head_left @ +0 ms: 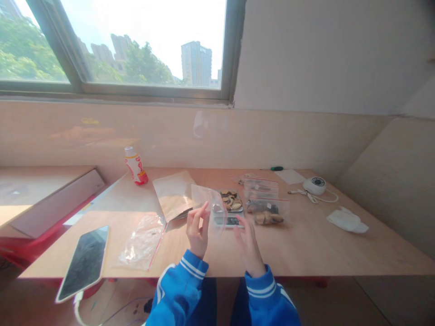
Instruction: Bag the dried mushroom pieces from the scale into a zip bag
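Observation:
My left hand (pixel 198 230) is closed on a clear zip bag (pixel 207 197), held upright above the table by a pinch at its edge. The bag looks nearly flat. To its right, my right hand (pixel 249 249) has its fingers apart and holds nothing; its fingertips are near the front of a small digital scale (pixel 228 221). Dried brown slices (pixel 231 200), perhaps mushroom, lie on the scale's tray behind the bag. Filled zip bags (pixel 268 213) with similar brown pieces lie in a row to the right of the scale.
Left of my hands are loose clear bags (pixel 144 242), a brown paper pouch (pixel 178 192) and a phone (pixel 84 258) with a cable. A bottle (pixel 136 167) stands behind. On the right are a white dome camera (pixel 314 185), a crumpled white cloth (pixel 347 220) and a green-handled tool (pixel 277 168).

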Motion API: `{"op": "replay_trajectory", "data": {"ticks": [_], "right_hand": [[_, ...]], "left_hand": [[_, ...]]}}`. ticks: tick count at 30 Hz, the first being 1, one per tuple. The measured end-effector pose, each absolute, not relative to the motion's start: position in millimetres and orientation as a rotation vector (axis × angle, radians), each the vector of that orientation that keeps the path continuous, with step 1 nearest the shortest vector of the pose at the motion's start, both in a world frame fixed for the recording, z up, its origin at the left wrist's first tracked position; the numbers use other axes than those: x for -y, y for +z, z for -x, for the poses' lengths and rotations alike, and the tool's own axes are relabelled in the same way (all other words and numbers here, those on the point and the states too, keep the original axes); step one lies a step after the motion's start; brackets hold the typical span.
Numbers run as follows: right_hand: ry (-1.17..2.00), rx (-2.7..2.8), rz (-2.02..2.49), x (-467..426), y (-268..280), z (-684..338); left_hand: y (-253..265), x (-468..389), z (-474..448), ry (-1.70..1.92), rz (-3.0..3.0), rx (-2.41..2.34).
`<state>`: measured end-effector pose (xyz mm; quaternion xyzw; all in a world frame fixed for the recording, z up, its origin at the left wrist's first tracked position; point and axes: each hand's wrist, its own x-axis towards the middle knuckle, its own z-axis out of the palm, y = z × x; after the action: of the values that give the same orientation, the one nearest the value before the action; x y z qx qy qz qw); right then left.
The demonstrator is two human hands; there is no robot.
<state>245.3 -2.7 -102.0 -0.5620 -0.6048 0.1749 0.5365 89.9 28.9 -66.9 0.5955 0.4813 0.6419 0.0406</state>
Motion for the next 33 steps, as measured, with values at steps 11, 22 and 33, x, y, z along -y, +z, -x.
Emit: {"op": "replay_trajectory", "data": {"ticks": [11, 22, 33], "right_hand": [[0.054, 1.644, 1.704, -83, -96, -252], [0.061, 1.732, 1.613, -90, -106, -249], [0.052, 1.869, 1.494, -102, -101, -264]], "left_hand": [[-104, -65, -78, 2.046, -1.862, -1.78], [-113, -66, -87, 1.879, -1.492, -1.929], [-100, -63, -87, 1.994, -1.534, -1.806]]}}
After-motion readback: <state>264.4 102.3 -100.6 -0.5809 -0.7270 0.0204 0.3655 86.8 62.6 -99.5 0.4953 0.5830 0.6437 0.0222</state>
